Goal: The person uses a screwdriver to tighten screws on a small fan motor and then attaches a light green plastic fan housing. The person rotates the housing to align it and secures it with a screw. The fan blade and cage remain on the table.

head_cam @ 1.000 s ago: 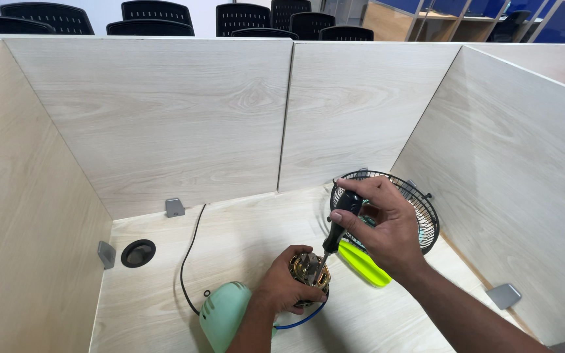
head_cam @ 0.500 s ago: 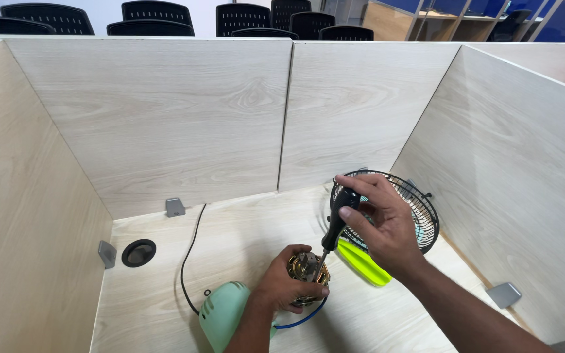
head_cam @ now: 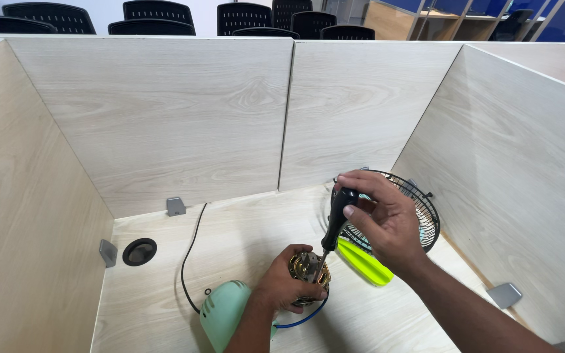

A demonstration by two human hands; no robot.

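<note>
The left hand [head_cam: 286, 282] is wrapped around a small electric fan motor with copper windings and a metal frame [head_cam: 307, 269], holding it upright just above the pale wood-grain desk [head_cam: 243, 242]. The right hand [head_cam: 387, 222] is closed on a black-handled screwdriver [head_cam: 333, 225], whose shaft slants down and to the left so that its tip meets the top of the motor. Whether the tip sits in a screw head cannot be told from here.

Just left of the motor lies a mint-green rounded plastic fan housing [head_cam: 223, 314], with a thin blue wire [head_cam: 302, 320] looping from beneath the motor and a black power cord [head_cam: 188, 261] trailing back toward the rear partition. A lime-green plastic fan blade [head_cam: 364, 261] lies just beside the right wrist, and behind it a black wire fan guard [head_cam: 420, 216] leans by the right partition.

To do this well, the shaft is probably best brought in line with the screw instead of slanted, pressed firmly down so the tip does not slip toward the windings, while the left hand grips the frame to resist the twist
</note>
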